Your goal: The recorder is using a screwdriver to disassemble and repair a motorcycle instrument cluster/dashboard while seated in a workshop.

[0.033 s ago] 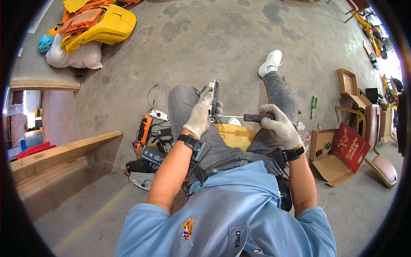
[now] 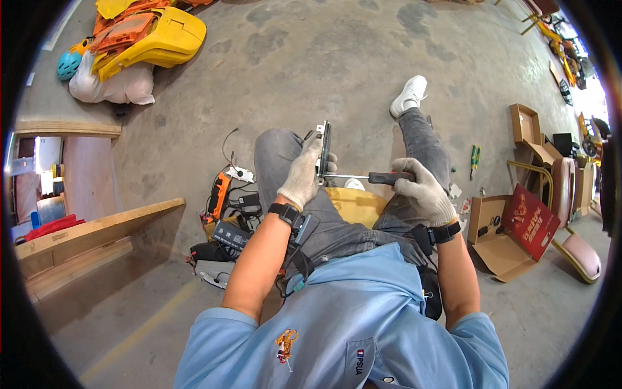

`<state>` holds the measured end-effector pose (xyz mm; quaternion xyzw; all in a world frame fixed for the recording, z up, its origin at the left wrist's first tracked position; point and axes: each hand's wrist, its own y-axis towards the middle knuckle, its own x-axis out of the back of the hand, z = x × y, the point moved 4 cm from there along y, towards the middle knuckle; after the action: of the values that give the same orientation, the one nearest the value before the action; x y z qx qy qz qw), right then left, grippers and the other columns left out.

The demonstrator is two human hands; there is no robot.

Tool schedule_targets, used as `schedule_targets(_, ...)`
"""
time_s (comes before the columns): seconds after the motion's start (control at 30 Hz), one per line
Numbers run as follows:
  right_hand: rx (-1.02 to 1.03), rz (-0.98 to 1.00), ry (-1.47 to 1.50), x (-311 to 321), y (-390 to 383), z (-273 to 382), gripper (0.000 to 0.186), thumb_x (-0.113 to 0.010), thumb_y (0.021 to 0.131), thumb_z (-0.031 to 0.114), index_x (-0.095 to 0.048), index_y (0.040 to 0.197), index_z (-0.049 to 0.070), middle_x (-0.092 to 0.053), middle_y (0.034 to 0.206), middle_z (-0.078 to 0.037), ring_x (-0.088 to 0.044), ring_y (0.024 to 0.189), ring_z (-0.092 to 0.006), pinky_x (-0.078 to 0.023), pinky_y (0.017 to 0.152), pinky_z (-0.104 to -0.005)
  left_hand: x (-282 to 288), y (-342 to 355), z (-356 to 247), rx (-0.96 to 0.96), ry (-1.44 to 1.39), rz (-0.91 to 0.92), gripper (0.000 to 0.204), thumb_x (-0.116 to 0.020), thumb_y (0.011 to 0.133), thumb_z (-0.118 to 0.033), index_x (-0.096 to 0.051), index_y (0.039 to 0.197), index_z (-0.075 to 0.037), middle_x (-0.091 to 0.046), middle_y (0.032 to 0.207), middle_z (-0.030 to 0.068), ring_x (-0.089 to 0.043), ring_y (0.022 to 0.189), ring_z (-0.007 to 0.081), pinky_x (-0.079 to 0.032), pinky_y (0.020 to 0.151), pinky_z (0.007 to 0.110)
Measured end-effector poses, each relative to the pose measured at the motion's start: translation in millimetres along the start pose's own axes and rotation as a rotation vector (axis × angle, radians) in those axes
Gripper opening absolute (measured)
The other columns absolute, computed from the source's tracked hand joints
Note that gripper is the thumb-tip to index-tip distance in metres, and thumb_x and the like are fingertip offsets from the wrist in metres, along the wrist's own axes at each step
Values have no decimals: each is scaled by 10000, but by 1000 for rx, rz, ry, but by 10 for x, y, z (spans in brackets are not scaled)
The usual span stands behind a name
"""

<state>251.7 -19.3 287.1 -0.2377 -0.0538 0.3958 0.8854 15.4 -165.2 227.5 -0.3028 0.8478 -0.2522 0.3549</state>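
Both my hands wear pale work gloves. My left hand [image 2: 305, 174] is closed around a narrow, dark, flat part [image 2: 326, 146] with silvery metal ends, held upright on edge above my lap. My right hand [image 2: 421, 188] grips a screwdriver [image 2: 389, 177] by its dark handle, which has a touch of red. The screwdriver's thin shaft points left, and its tip meets the lower end of the dark part. Whether the tip sits in a screw is too small to tell. Below, between my thighs, shows a yellow surface [image 2: 356, 206].
Left of my leg lie black adapters and cables [image 2: 248, 202], an orange-cased device [image 2: 219, 196] and a grey box [image 2: 214, 273]. Green-handled pliers [image 2: 475, 161] rest on the floor at right, near an open cardboard box [image 2: 502, 243]. A wooden bench [image 2: 103, 227] stands left; yellow plastic shells [image 2: 172, 39] are piled far left.
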Motion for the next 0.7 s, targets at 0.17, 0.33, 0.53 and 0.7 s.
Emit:
schedule_targets(0.17, -242, 85, -127, 0, 19, 101, 452, -668, 995, 227, -595, 1325, -72, -654, 1084, -90, -607, 931, -133, -506, 855, -276, 49, 15, 22, -8, 1, 12, 430, -512, 1122, -429, -499, 1492, -211, -681, 926, 38, -668, 728, 117, -538, 606, 296)
schedule_targets(0.33, -111, 67, -25, 86, 59, -98, 450, -682, 994, 205, -582, 1335, -71, -643, 1111, -92, -603, 920, -132, -522, 822, -283, 10, 22, 22, -11, -5, 30, 435, -518, 1120, -435, -497, 1497, -218, -686, 938, 33, -668, 751, 104, -535, 614, 288)
schedule_targets(0.53, -100, 42, 105, -30, 21, 22, 367, -644, 1030, 196, -620, 1304, -47, -631, 1091, -70, -603, 907, -126, -522, 807, -284, 31, -5, 14, -3, 0, 9, 428, -513, 1123, -421, -491, 1505, -228, -686, 940, 36, -668, 740, 108, -532, 603, 291)
schedule_targets(0.7, -224, 108, -118, 66, 49, 28, 380, -649, 1042, 229, -619, 1299, -50, -630, 1087, -69, -614, 932, -128, -531, 833, -284, 12, -2, 7, 6, -1, 10, 431, -515, 1122, -419, -489, 1508, -229, -689, 933, 43, -673, 728, 119, -533, 600, 296)
